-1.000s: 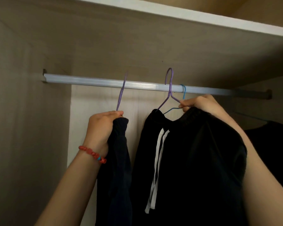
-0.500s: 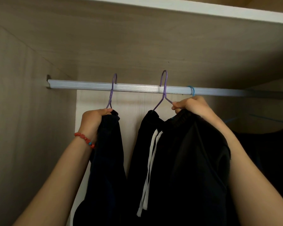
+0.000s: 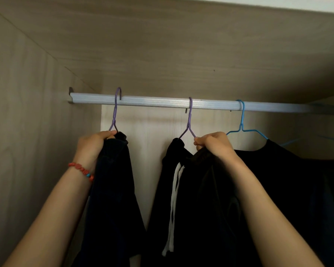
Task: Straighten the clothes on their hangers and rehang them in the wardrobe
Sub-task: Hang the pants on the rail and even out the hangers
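A silver rail (image 3: 162, 102) runs across the wardrobe. A purple hanger (image 3: 115, 110) at the left hooks over it and carries a dark garment (image 3: 114, 185). My left hand (image 3: 94, 145) grips that garment's top at the hanger. A second purple hanger (image 3: 189, 120) hangs mid-rail with black trousers (image 3: 197, 199) that have a white drawstring (image 3: 174, 205). My right hand (image 3: 214, 144) grips the trousers' waistband at this hanger's right shoulder. A blue hanger (image 3: 242, 122) to the right holds a black top (image 3: 297, 180).
The wardrobe's left side wall (image 3: 27, 132) stands close beside the left garment. A wooden shelf (image 3: 181, 45) sits just above the rail. Another blue hanger (image 3: 330, 139) shows at the far right. The pale back panel (image 3: 148, 141) shows between the two purple hangers.
The left purple hanger's hook now sits over the rail, where earlier it hung in front of it. The middle hanger's hook has settled onto the rail. The view has moved closer and left.
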A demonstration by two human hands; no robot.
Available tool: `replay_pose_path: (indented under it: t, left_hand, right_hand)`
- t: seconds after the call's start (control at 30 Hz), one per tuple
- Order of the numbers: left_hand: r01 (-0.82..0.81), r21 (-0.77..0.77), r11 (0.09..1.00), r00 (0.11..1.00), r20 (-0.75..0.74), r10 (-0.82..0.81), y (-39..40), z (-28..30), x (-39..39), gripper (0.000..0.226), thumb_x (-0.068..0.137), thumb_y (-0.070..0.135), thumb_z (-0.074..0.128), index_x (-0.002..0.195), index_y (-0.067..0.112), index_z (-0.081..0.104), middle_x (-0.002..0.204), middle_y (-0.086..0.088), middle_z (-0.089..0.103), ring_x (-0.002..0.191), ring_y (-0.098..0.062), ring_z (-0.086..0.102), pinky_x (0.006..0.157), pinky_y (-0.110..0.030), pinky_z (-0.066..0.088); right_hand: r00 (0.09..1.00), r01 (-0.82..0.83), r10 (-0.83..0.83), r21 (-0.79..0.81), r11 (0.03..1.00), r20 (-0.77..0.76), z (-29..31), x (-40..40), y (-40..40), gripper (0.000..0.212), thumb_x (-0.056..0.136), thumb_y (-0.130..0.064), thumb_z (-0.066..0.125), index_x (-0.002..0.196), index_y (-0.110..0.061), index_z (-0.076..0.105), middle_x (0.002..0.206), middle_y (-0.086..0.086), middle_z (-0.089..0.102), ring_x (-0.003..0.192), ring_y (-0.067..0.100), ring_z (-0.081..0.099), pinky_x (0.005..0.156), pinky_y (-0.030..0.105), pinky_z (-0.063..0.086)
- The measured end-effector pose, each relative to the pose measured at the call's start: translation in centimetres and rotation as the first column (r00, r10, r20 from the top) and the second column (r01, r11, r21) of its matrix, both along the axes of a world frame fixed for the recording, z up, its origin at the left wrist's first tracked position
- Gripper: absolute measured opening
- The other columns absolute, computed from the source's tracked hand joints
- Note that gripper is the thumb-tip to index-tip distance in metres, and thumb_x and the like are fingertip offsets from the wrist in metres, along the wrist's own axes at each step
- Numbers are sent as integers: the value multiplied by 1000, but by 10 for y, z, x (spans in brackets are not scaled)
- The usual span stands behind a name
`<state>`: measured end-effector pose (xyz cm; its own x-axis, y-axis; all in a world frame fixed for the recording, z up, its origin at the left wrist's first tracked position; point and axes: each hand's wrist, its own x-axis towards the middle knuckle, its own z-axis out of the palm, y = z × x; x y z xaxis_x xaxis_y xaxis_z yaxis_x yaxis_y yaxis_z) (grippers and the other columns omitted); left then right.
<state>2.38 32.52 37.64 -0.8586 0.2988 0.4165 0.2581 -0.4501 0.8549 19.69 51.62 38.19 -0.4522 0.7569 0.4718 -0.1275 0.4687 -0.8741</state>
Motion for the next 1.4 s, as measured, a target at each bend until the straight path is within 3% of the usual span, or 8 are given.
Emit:
replay_pose_path:
  t: [0.2, 0.3, 0.37, 0.47, 0.6, 0.87, 1.03, 1.4]
  left_hand:
    - [23, 6, 1000, 995, 100, -23, -1, -24, -6, 38, 82, 2, 62, 45, 8, 63, 28, 5, 51, 25, -3, 48, 29, -10, 36]
    - [30, -61, 998, 983, 180, -18, 4, -43, -12, 15, 84, 1, 60, 84, -12, 66, 28, 3, 51, 24, -2, 47, 27, -11, 35]
    - [28, -124, 992, 983, 181, -5, 6, -58, -16, 26, 85, 2, 58, 105, -15, 59, 36, -2, 55, 23, -1, 45, 27, -11, 35]
    - [59, -167, 984, 977, 211, -23, 4, -68, -13, 11, 85, 1, 59, 84, -10, 62, 42, -8, 57, 24, -4, 48, 25, -12, 33]
    - [86, -113, 990, 973, 223, -59, 2, -60, -5, 8, 83, 2, 62, 80, -5, 62, 40, -8, 58, 32, -15, 55, 26, -12, 35]
    - [133, 14, 991, 988, 77, -134, -3, -30, 12, 44, 85, 1, 57, 43, 12, 56, 26, 5, 45, 22, -5, 42, 29, -10, 32]
    - [135, 44, 990, 991, -14, -135, -7, -9, 14, 12, 88, 2, 52, 87, -1, 64, 32, 6, 52, 28, -2, 48, 34, -10, 37]
    - [157, 1, 988, 987, 35, -157, 25, 21, -10, 10, 87, 6, 55, 84, 5, 64, 31, 8, 52, 26, -2, 47, 33, -10, 38]
  right_hand:
    - [999, 43, -44, 65, 997, 21, -1, -16, -9, 22, 81, -7, 62, 60, 0, 59, 55, 9, 53, 53, 20, 44, 63, 29, 39]
    - [999, 42, -42, 54, 998, 9, -3, -20, -10, 25, 81, -6, 62, 57, -2, 57, 56, 9, 54, 53, 21, 45, 64, 29, 39]
    - [999, 34, -35, 50, 998, 1, -4, -20, -8, 27, 81, -6, 62, 55, -2, 56, 56, 10, 53, 53, 22, 44, 64, 30, 39]
    - [1000, 25, -25, 49, 999, 10, -2, -17, -6, 25, 82, -6, 61, 59, 1, 57, 59, 12, 54, 55, 23, 46, 65, 31, 41]
    - [1000, 21, -22, 57, 998, 15, -2, -15, -4, 29, 82, -6, 61, 56, -1, 53, 56, 11, 51, 50, 20, 42, 62, 30, 39]
    - [999, 24, -26, 68, 997, 29, -1, -11, -1, 15, 82, -7, 61, 70, 2, 61, 62, 13, 54, 58, 24, 47, 67, 31, 42]
    - [998, 36, -40, 81, 996, 50, 0, -10, 0, 15, 83, -8, 61, 74, 3, 63, 65, 14, 54, 57, 23, 47, 66, 31, 42]
    - [997, 44, -49, 73, 996, 65, 2, -7, 1, 26, 84, -9, 61, 89, 16, 65, 72, 16, 57, 65, 24, 51, 70, 31, 44]
